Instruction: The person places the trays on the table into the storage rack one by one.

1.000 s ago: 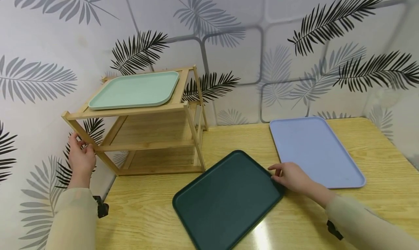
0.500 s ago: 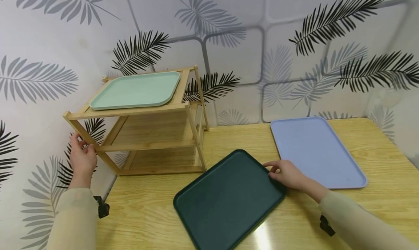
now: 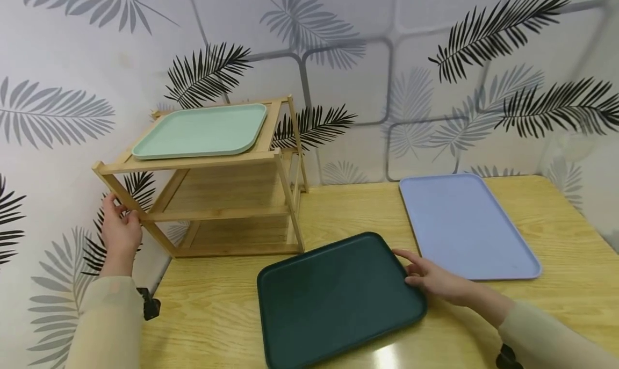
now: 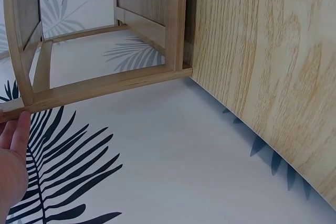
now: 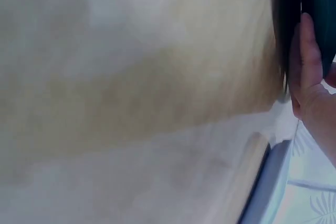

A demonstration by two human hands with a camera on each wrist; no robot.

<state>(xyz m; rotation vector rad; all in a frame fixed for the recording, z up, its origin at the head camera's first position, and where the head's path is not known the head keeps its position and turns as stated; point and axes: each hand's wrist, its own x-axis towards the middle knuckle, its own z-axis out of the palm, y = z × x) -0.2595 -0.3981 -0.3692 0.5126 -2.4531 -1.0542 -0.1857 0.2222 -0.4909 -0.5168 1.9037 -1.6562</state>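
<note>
A dark green rectangular tray [image 3: 338, 299] lies at the table's front middle. My right hand [image 3: 437, 280] pinches its right edge, thumb over the rim and fingers at the outer side. In the right wrist view, fingers [image 5: 308, 51] run along the underside of the green tray [image 5: 321, 9]. At the left stands a tiered wooden rack [image 3: 217, 214], and my left hand [image 3: 121, 229] holds its left front post about halfway up. The left wrist view shows those fingertips [image 4: 22, 124] against the rack's wooden bar [image 4: 105, 83]. A mint green tray [image 3: 200, 131] lies on the rack's top tier.
A pale blue tray [image 3: 466, 226] lies on the wooden table [image 3: 348, 208] at the right, behind my right hand. A leaf-patterned wall covering [image 3: 348, 84] closes off the back and left side. The rack's two lower tiers are seen beneath the top one.
The dark green tray has turned, its far corner shifting right and toward me. My right hand has moved slightly nearer along with it. The left hand stays at the rack post.
</note>
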